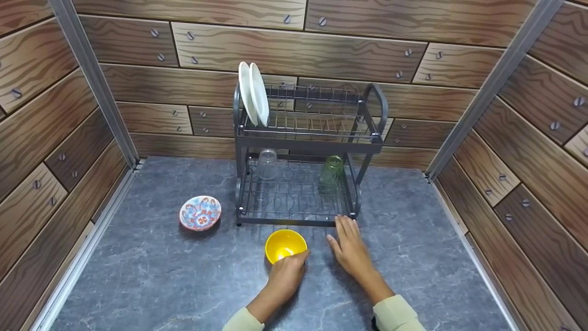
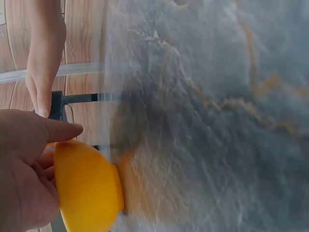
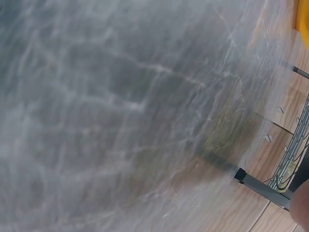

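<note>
A yellow bowl [image 1: 281,244] stands upright just in front of the dark dish rack [image 1: 312,146]. My left hand [image 1: 285,276] pinches its near right rim, the fingers inside the bowl and the thumb outside. In the left wrist view the bowl [image 2: 89,188] shows side-on beside the palm of the left hand [image 2: 24,169]. My right hand [image 1: 351,250] reaches forward with straight fingers, fingertips right at the front right corner of the rack's lower tier. Only a blurred bit of the right hand [image 3: 301,205] enters the right wrist view, beside the rack [image 3: 265,188].
Two white plates [image 1: 258,94] stand on edge at the upper tier's left end. Below them are a clear glass [image 1: 267,164] and, on the right, a green glass [image 1: 332,170]. A patterned red-and-blue bowl [image 1: 200,214] sits left of the rack. Wood-patterned walls [image 1: 298,50] enclose the grey table [image 1: 183,276].
</note>
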Demonstrator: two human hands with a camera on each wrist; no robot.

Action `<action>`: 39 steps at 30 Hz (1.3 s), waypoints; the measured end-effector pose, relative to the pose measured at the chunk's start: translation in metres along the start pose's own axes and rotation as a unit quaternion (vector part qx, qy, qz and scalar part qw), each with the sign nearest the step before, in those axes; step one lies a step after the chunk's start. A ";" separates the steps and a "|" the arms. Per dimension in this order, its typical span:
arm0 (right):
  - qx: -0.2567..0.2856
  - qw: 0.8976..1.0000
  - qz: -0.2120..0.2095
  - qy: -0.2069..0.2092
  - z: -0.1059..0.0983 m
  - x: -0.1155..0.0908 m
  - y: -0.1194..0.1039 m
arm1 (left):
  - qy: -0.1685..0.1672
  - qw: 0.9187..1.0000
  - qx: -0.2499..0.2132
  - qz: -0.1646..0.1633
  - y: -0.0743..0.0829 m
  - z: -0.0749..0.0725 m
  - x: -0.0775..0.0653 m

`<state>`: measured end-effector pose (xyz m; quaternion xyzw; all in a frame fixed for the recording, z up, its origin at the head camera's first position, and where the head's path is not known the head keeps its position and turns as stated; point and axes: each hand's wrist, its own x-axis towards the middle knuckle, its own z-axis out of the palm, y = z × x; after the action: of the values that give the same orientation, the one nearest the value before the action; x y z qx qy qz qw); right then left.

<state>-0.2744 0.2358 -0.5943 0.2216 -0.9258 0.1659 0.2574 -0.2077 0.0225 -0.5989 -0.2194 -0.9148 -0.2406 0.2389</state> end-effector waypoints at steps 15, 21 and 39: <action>0.015 1.000 -0.002 0.004 0.001 0.000 0.001 | 0.027 0.999 0.021 0.036 -0.008 -0.022 0.016; -0.002 1.000 -0.018 0.008 0.002 -0.002 0.003 | -0.015 0.996 -0.083 -0.031 -0.022 -0.032 0.020; -0.014 0.999 -0.032 -0.014 0.002 -0.007 0.008 | -0.028 0.922 -0.318 -0.220 -0.036 -0.082 0.047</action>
<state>-0.2745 0.2439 -0.6015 0.2497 -0.9241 0.1414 0.2525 -0.2359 -0.0369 -0.5226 -0.0840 -0.8214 -0.5595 0.0722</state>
